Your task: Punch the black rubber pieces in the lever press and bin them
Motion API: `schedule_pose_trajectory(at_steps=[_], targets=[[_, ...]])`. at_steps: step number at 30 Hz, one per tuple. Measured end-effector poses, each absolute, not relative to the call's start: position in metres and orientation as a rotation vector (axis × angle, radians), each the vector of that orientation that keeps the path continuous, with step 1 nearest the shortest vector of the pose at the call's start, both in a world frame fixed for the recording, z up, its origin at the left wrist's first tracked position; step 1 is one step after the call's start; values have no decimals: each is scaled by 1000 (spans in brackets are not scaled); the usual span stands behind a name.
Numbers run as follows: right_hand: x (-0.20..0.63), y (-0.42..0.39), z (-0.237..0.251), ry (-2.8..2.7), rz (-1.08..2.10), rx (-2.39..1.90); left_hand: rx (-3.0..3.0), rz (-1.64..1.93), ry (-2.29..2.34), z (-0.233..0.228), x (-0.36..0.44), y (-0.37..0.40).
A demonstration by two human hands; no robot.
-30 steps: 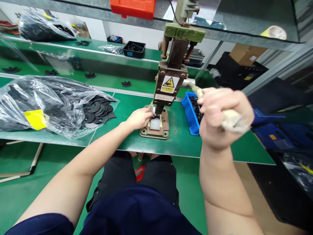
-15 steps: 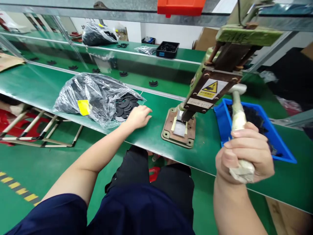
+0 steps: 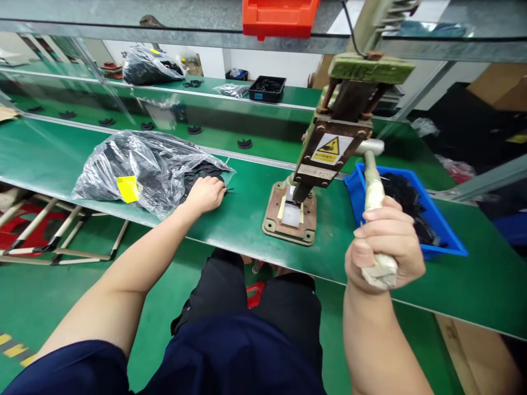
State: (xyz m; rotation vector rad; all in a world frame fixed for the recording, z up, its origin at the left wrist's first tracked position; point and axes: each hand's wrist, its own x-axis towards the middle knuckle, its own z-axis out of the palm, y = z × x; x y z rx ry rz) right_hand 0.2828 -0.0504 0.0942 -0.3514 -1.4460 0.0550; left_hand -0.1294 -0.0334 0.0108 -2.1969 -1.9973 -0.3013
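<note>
On the green bench (image 3: 247,219), a hand press (image 3: 325,159) stands on its rusty base plate (image 3: 288,219), leaning to the right in the head view. Its lever handle (image 3: 373,203) runs with its long axis from the pivot beside the yellow warning label (image 3: 329,147) down and toward the person, the free end pointing at the person's body. The right hand (image 3: 385,247) is clenched around the cloth-wrapped lower end of that lever. Just behind the hand lies a blue bin (image 3: 436,219) with dark parts in it.

Well to the left of the press, the left hand (image 3: 206,195) rests palm down at the mouth of a clear plastic bag (image 3: 140,170), its fingers curled over the black flat pieces (image 3: 201,174) spilling out there; whether it actually grips one cannot be told. A yellow tag (image 3: 127,188) shows through the bag.
</note>
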Motion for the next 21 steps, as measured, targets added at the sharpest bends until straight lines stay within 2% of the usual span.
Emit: schedule_pose_trajectory(at_steps=[5, 8, 11, 16, 19, 21], targets=[[282, -54, 95, -1485, 38, -384, -2557, -722, -1889, 17, -88, -27], [280, -57, 96, -1478, 33, -402, -2656, -918, -2045, 19, -56, -20], [280, -59, 95, -1474, 40, -431, -2613, -1266, -2262, 15, -31, -5], [282, -57, 94, -1491, 15, -401, -2710, -1865, -2303, 3, -2, 17], [280, -56, 94, -1483, 8, -404, -2742, -1959, -2326, -2, 11, 17], [279, -56, 95, -1473, 19, -391, -2734, -1858, -2385, -3, 16, 15]])
